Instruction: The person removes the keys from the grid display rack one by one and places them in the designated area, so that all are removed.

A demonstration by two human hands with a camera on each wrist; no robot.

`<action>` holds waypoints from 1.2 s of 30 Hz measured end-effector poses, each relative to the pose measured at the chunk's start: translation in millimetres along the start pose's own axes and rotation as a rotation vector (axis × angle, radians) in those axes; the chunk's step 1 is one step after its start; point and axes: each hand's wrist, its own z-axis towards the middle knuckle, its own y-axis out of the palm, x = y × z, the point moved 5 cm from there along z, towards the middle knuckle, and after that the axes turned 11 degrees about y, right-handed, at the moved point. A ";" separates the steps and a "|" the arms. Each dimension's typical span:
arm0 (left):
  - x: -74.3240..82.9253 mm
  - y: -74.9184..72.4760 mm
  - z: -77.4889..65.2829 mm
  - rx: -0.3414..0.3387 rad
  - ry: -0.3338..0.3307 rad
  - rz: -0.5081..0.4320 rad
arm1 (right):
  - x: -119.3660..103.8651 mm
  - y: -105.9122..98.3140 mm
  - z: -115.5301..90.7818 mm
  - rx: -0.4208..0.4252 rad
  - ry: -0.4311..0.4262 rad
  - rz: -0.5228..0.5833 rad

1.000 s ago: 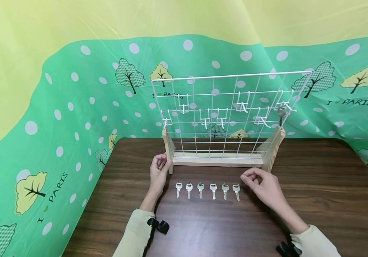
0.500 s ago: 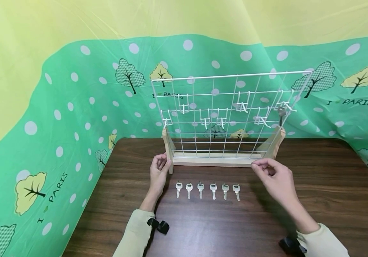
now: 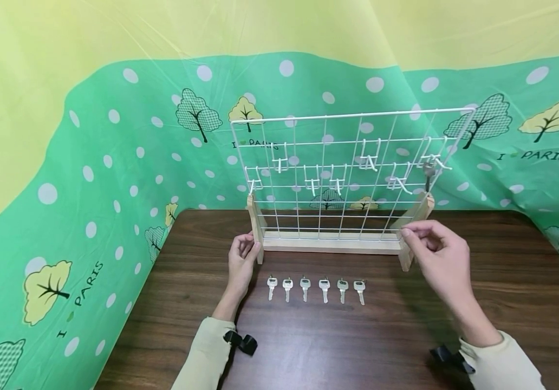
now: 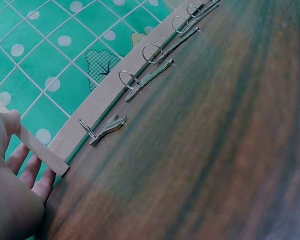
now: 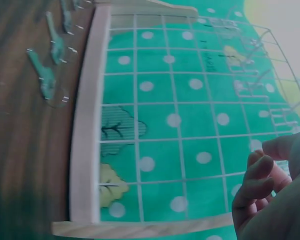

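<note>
A white wire grid rack [image 3: 325, 116] stands on wooden end supports. My left hand [image 3: 242, 264] holds the left wooden support [image 3: 255, 222], thumb on the near side and fingers behind it. In the left wrist view that support [image 4: 40, 150] lies between thumb and fingers. My right hand [image 3: 437, 260] is raised before the right support [image 3: 408, 254], fingers loosely curled, thumb near the index finger. No object shows between its fingers [image 5: 255, 187] in the right wrist view. Several silver keys [image 3: 324, 290] with small rings lie in a row before the rack. One key [image 3: 428, 170] hangs from the upper right hook.
White hooks [image 3: 368, 161] jut forward from the grid at two heights. A wooden bar [image 3: 330, 246] joins the supports low down. Behind the dark wooden table [image 3: 309, 346] hangs a green and yellow patterned cloth [image 3: 128, 135].
My right hand has risen from beside the rightmost key in the row, moving up and right to the right support. The left hand keeps its hold; the keys have not moved.
</note>
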 end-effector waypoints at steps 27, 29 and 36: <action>0.8 0.7 -0.3 0.005 -0.011 -0.005 | -42.1 -28.5 54.9 0.113 0.023 0.473; 1.1 0.8 -0.3 0.002 -0.003 -0.004 | -44.3 -27.0 57.5 0.099 0.025 0.507; -0.3 0.7 0.3 -0.001 0.013 -0.011 | -49.8 -22.4 66.1 0.081 0.018 0.564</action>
